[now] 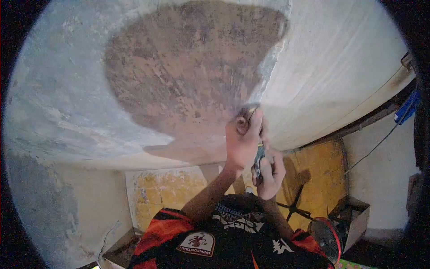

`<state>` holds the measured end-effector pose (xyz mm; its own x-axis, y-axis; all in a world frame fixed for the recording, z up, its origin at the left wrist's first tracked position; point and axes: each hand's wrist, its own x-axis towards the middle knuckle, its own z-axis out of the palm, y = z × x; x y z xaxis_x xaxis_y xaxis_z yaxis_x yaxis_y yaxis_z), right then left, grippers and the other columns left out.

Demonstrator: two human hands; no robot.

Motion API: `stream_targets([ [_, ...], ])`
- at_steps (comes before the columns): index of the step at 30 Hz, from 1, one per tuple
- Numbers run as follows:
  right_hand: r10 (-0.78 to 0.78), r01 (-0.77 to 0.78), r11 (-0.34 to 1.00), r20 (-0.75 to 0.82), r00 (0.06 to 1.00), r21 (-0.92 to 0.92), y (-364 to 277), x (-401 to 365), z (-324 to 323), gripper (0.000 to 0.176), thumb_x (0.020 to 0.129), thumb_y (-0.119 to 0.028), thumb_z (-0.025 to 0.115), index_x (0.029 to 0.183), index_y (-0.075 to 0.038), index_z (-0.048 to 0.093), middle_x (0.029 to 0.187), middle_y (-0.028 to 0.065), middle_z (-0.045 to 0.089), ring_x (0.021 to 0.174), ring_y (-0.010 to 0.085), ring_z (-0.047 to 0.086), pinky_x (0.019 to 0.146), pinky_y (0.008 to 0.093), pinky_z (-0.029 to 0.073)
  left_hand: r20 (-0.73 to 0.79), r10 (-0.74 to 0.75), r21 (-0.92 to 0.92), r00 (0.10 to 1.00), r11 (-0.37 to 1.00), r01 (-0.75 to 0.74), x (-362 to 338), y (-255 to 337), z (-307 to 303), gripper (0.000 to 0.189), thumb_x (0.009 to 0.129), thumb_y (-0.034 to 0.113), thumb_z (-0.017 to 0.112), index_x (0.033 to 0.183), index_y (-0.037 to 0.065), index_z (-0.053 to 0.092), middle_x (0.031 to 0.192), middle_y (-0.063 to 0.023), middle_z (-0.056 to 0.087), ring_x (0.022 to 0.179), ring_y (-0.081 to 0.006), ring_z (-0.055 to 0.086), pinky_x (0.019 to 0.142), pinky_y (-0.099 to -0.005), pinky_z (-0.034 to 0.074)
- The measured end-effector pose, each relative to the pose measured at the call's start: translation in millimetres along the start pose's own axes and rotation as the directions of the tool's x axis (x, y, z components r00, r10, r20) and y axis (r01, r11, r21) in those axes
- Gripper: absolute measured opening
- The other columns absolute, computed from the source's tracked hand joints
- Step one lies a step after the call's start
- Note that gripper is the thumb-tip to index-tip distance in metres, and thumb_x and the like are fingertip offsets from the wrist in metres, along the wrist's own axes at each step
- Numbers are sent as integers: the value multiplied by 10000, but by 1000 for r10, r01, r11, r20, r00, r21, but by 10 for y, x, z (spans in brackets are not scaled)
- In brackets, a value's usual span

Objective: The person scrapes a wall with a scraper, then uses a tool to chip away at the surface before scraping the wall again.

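Observation:
My left hand (239,145) is closed around the upper end of a hand-held power tool, shaped like an angle grinder (259,157). Below and to the right, my right hand (270,175) grips the teal and dark body of the same grinder. Its dark head is right at the wall (192,67), partly hidden by my left fingers. A large brownish, soft-edged area covers the wall above my hands, with bluish grey plaster to its left and a paler surface to its right.
A fan with a red rim (326,240) stands at the lower right near a box (358,224). Black splayed legs (293,209) rest on the yellow floor (313,166). A blue item (406,107) hangs at the right, with a cable (374,148) running down from it.

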<state>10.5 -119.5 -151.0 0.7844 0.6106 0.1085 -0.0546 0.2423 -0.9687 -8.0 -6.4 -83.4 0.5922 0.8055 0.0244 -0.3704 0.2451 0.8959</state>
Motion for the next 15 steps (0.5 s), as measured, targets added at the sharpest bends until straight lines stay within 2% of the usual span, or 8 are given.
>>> stream_targets([
  [2, 12, -12, 1000, -14, 1000, 4, -62, 34, 33, 316, 946, -219, 543, 1203, -35, 534, 683, 11, 557, 486, 49, 452, 426, 192, 326, -38, 18, -20, 999, 1000, -19, 10, 4, 39, 338, 990, 218, 541, 707, 35, 504, 572, 2, 491, 471, -68, 464, 415, -252, 380],
  [5, 69, -67, 997, -46, 997, 42, -440, 81, 226, 312, 939, -217, 550, 1192, -35, 544, 663, -2, 546, 486, 42, 452, 421, 193, 321, 42, 25, -3, 999, 1000, -25, 77, 272, 101, 342, 990, 225, 542, 709, 33, 509, 570, -3, 493, 462, -76, 469, 411, -254, 384],
  [6, 8, -8, 1000, -25, 1000, -4, -372, 80, 181, 299, 932, -207, 543, 1175, -35, 555, 659, -10, 538, 490, 43, 457, 423, 192, 321, 31, 49, 33, 998, 998, -50, 70, 254, 95, 342, 992, 222, 536, 708, 34, 516, 578, -7, 507, 453, -86, 484, 403, -254, 385],
  [8, 51, -52, 998, -39, 998, -24, -232, -4, 53, 300, 930, -205, 537, 1176, -34, 555, 658, -10, 535, 493, 45, 460, 430, 189, 324, -9, -15, -13, 1000, 1000, 14, -16, 111, 97, 342, 992, 222, 536, 708, 32, 522, 576, -10, 510, 450, -90, 493, 400, -255, 385],
  [12, -32, 30, 998, -43, 999, -59, -155, 24, -10, 312, 926, -188, 524, 1188, -22, 556, 659, -16, 528, 489, 44, 444, 432, 191, 316, -4, -33, 6, 999, 999, 33, -7, 91, 116, 345, 989, 227, 544, 710, 25, 534, 565, -15, 515, 455, -99, 513, 398, -257, 391],
  [14, 5, -8, 998, -42, 999, -57, -149, -70, -28, 312, 929, -156, 515, 1204, -15, 556, 835, 23, 548, 645, 82, 476, 574, 229, 355, 6, -19, -5, 1000, 1000, 19, -14, 73, 106, 326, 985, 226, 552, 738, 14, 555, 563, -20, 523, 460, -103, 518, 410, -264, 404],
  [15, 67, -68, 996, -31, 997, -50, -206, -86, -48, 311, 932, -128, 507, 1216, -10, 555, 1010, 63, 569, 805, 120, 514, 717, 264, 398, 12, -5, -14, 1000, 1000, 5, -23, 65, 117, 317, 983, 225, 556, 752, 9, 565, 562, -23, 528, 462, -105, 521, 416, -267, 410],
])
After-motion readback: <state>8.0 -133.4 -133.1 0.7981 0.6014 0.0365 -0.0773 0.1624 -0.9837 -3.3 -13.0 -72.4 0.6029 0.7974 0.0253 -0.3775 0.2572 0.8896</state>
